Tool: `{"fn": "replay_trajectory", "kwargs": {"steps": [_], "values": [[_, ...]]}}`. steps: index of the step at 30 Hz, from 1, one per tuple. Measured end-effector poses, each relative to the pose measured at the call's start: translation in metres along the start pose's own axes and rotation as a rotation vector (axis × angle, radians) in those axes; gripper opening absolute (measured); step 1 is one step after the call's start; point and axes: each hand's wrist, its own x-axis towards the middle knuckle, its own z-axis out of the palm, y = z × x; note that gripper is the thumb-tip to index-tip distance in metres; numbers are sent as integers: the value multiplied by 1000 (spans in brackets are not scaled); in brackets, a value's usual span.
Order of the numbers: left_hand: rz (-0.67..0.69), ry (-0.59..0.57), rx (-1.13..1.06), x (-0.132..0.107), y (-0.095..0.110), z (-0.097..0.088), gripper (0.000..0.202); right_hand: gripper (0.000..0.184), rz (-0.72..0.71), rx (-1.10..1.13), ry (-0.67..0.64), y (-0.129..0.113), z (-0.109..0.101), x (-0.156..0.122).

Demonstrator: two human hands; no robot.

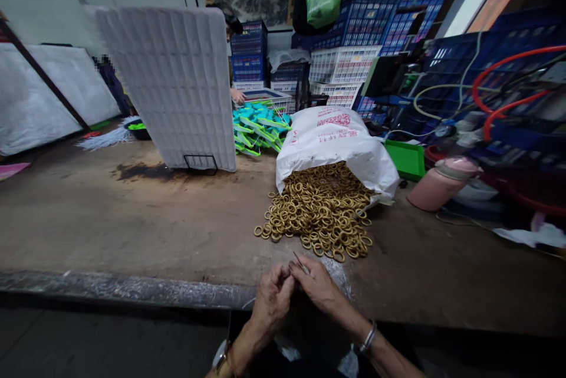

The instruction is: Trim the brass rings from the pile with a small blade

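Observation:
At the table's front edge, my left hand (270, 296) and my right hand (319, 288) meet with fingertips close together. My right hand is closed on a thin metal tool (301, 262), whose slim tip points up and away from me; its exact kind is not clear. The fingers of my left hand are pinched, and whatever is between them is too small and hidden to name. Just beyond both hands lies a heap of gold-brown rings (321, 213), spilling from the mouth of a white woven sack (327, 133) lying on its side.
A tall white ribbed panel (172, 83) stands in a black wire holder (200, 161) on the wooden table (110, 219). Green and turquoise pieces (260, 124) are piled behind it, near another person's hand (237, 96). To the right are a pink bottle (442, 182) and green tray (404, 158).

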Motion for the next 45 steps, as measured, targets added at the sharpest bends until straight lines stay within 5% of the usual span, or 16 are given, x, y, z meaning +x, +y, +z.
{"fn": "replay_trajectory", "kwargs": {"steps": [10,18,22,26,29,35,40,45], "values": [[-380,-103,-373,2,15,7,40,34,41,181,-73,-4,-1,0],[-354,-57,-320,1,18,8,38,35,39,180,-39,7,-2,5],[-319,-13,-260,4,6,5,36,24,-69,-104,63,3,-10,-1],[-237,-1,-264,4,-2,2,33,20,-197,-395,-63,0,-10,-10],[-179,3,-297,2,0,1,32,34,-188,-534,-90,0,-7,-14],[-182,10,-242,-5,13,-1,38,29,-137,-728,-32,0,-4,-8],[-256,-26,-247,-12,23,-2,36,27,23,-780,34,14,-21,2],[-192,-41,-329,-13,13,-2,34,35,-76,-585,21,22,-24,-3]]}}
